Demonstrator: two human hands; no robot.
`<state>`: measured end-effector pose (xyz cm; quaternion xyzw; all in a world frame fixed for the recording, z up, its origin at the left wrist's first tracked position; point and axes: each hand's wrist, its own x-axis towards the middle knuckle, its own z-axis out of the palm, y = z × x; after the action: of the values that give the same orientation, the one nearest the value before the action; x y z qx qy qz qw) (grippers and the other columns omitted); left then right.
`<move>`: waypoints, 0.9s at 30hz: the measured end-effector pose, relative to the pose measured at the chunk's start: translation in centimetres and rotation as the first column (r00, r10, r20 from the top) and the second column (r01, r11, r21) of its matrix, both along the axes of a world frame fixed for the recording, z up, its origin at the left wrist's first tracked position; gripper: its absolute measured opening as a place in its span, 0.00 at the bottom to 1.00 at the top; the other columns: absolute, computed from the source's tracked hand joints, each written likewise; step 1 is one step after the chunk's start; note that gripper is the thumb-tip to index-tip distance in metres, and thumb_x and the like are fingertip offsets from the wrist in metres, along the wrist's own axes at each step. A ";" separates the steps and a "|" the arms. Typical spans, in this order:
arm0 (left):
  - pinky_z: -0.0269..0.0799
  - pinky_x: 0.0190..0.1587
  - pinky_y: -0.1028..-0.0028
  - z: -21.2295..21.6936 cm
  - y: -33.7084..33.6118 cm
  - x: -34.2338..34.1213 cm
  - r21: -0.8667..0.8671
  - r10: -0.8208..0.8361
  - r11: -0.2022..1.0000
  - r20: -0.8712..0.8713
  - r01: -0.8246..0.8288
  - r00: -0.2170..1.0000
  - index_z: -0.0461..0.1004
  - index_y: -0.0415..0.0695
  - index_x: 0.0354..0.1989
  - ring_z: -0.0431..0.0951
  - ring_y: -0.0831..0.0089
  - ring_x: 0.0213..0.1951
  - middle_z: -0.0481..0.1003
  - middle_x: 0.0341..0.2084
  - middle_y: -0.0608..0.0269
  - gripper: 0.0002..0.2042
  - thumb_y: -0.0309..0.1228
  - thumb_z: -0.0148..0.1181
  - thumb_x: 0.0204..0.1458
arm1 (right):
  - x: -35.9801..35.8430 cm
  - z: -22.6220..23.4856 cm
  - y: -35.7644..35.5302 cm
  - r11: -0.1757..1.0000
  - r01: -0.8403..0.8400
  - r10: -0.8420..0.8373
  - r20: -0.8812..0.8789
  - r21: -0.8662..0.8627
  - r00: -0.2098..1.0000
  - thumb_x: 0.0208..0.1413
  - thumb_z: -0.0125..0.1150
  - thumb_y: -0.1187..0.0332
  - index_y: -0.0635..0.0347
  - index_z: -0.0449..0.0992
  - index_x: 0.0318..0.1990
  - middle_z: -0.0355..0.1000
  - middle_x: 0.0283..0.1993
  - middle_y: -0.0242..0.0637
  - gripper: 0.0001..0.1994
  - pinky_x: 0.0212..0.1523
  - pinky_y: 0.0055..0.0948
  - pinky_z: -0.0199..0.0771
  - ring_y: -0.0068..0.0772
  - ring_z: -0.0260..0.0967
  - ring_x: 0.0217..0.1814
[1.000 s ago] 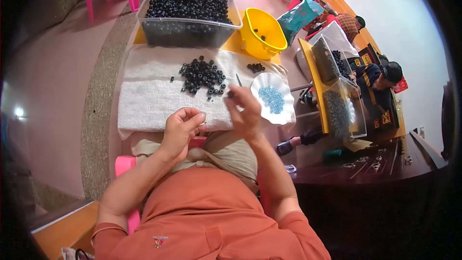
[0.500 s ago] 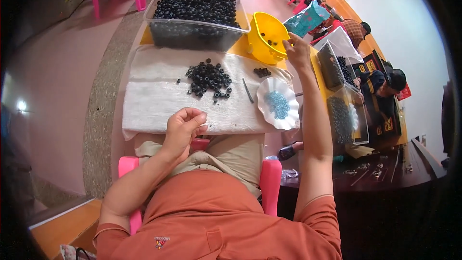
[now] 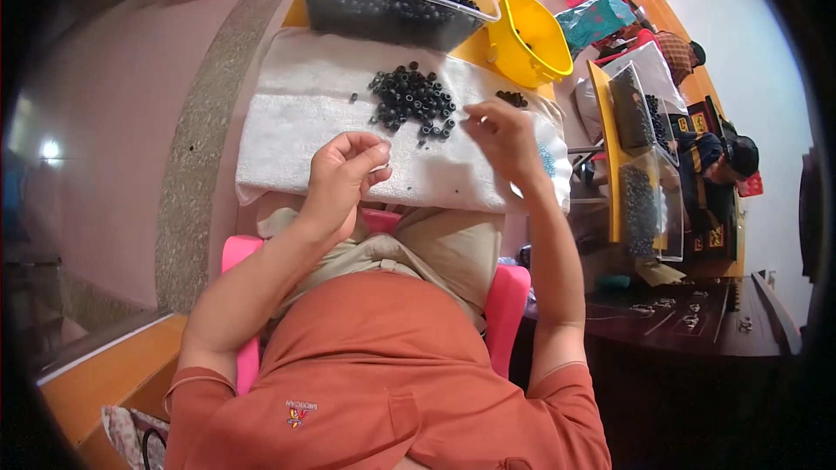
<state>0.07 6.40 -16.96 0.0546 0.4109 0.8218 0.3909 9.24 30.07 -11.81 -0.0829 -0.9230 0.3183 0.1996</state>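
Note:
My left hand (image 3: pixel 348 176) is raised over the front of the white cloth (image 3: pixel 292 135), its thumb and fingers pinched together. Whatever lies in that pinch is too small to make out. Just right of the loose pile of round black beads (image 3: pixel 409 97) hovers my right hand (image 3: pixel 507 141), with fingers bent and the thumb and forefinger tips slightly apart; I see nothing between them. Beneath it, partly covered, is a white wavy-edged dish (image 3: pixel 559 157) holding small pale-blue bits (image 3: pixel 546 157). A small cluster of dark beads (image 3: pixel 512 98) lies behind this hand.
A clear bin (image 3: pixel 392 17) full of black beads stands at the back, beside a yellow bucket (image 3: pixel 529 39) with a few beads inside. Clear containers (image 3: pixel 640 209) of dark beads sit at the right. Nearby, a person (image 3: pixel 723 157) is seated. Pink chair arms (image 3: pixel 507 318) flank me.
My right hand has come from the yellow bucket's rim back toward the bead pile and now covers the thin dark tool's place. My left hand keeps its pinch. The whole view has shifted.

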 end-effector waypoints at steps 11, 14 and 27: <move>0.74 0.40 0.77 0.8 -0.4 -0.2 0.017 0.045 0.999 0.021 -0.045 0.999 0.73 0.44 0.36 0.73 0.81 0.35 0.74 0.33 0.69 0.05 0.23 0.62 0.53 | 0.1 -2.9 -4.8 0.946 -0.047 -0.016 0.191 0.321 0.982 0.51 0.64 0.71 0.57 0.81 0.42 0.74 0.36 0.40 0.10 0.38 0.35 0.73 0.44 0.73 0.35; 0.75 0.40 0.77 0.9 -0.4 -0.3 0.012 0.049 0.999 0.021 -0.050 0.999 0.73 0.44 0.36 0.73 0.81 0.35 0.74 0.33 0.69 0.05 0.23 0.62 0.53 | -0.1 -3.3 -4.8 0.950 -0.041 -0.013 0.171 0.309 0.985 0.51 0.64 0.70 0.57 0.81 0.42 0.74 0.37 0.40 0.11 0.38 0.35 0.73 0.44 0.73 0.34; 0.76 0.41 0.77 0.1 -0.3 -0.5 0.019 0.020 1.000 0.003 -0.020 1.000 0.72 0.44 0.38 0.75 0.80 0.37 0.76 0.36 0.65 0.05 0.23 0.60 0.55 | -0.2 -2.9 -4.2 0.973 0.007 -0.050 0.180 0.230 0.982 0.51 0.63 0.69 0.58 0.80 0.44 0.74 0.38 0.42 0.12 0.39 0.37 0.72 0.46 0.73 0.36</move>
<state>-0.43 6.08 -16.84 0.0532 0.4032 0.8296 0.3825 9.03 25.85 -14.74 -0.1019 -0.9667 0.1981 0.1259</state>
